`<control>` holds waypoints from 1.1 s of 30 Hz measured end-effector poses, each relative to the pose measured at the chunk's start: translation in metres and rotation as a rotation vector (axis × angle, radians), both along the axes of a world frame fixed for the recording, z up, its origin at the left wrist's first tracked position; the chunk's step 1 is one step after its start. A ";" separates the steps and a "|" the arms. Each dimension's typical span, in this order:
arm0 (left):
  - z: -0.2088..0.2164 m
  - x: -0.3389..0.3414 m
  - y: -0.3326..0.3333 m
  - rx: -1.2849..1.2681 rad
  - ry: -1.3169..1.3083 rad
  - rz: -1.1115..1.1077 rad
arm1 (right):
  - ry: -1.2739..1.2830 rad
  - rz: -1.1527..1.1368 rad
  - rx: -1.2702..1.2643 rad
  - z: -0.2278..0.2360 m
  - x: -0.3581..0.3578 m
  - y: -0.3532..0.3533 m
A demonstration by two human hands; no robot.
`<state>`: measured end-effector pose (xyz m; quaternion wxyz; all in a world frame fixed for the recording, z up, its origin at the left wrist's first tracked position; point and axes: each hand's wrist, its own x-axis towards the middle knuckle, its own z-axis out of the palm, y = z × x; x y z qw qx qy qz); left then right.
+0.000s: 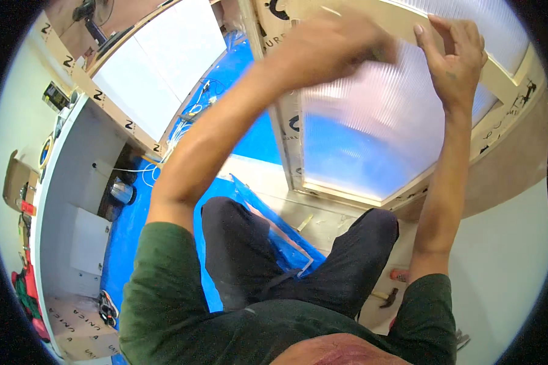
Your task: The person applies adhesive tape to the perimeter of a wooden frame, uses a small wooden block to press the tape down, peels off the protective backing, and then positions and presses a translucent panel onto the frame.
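Note:
Ahead of me stands a pale wooden frame (293,128) with dark marks on it, like a door, fitted with a ribbed translucent panel (359,131). My left hand (350,52) reaches across the upper part of the frame. Motion smears its fingers, so what they hold, if anything, does not show. Close to the frame's crossbar, my right hand (459,64) is raised with thumb and forefinger apart and nothing visible between them. Whether its fingertips touch the wood I cannot tell.
Blue sheeting (125,243) covers floor at left and between my legs. A hammer (389,298) and a red cylinder (399,275) lie beside my right leg. Cables (176,131) trail near white panels (158,67). A grey counter (73,182) lines the left.

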<state>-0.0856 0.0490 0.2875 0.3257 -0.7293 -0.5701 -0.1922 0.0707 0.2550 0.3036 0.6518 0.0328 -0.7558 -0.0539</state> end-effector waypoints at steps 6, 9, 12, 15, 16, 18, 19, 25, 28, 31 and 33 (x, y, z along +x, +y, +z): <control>-0.075 0.104 0.028 -0.084 0.064 -0.226 | -0.096 0.004 0.011 0.003 0.007 0.016; -0.094 0.079 -0.002 -0.006 -0.337 -0.108 | -0.084 0.003 -0.003 0.000 0.008 0.016; -0.124 0.052 -0.032 0.678 -0.572 0.286 | -0.060 -0.018 0.012 -0.003 0.007 0.016; -0.131 0.038 -0.036 0.888 -0.614 0.518 | -0.059 -0.041 0.004 -0.004 0.006 0.018; -0.129 0.036 -0.035 0.941 -0.640 0.562 | -0.077 -0.056 -0.002 -0.003 0.007 0.017; -0.124 0.033 -0.033 0.929 -0.678 0.547 | -0.094 -0.044 -0.023 -0.003 0.009 0.013; -0.120 0.033 -0.029 0.930 -0.703 0.525 | -0.092 -0.018 -0.034 -0.002 0.009 0.010; -0.114 0.026 -0.014 0.934 -0.634 0.513 | -0.077 -0.003 -0.054 -0.002 0.009 0.008; -0.114 0.020 -0.011 0.958 -0.608 0.516 | -0.088 0.002 -0.067 -0.001 0.009 0.009; -0.108 0.010 -0.009 0.983 -0.488 0.528 | -0.089 0.002 -0.064 -0.002 0.009 0.010; -0.104 0.007 -0.011 0.985 -0.451 0.532 | -0.088 -0.001 -0.056 -0.002 0.009 0.010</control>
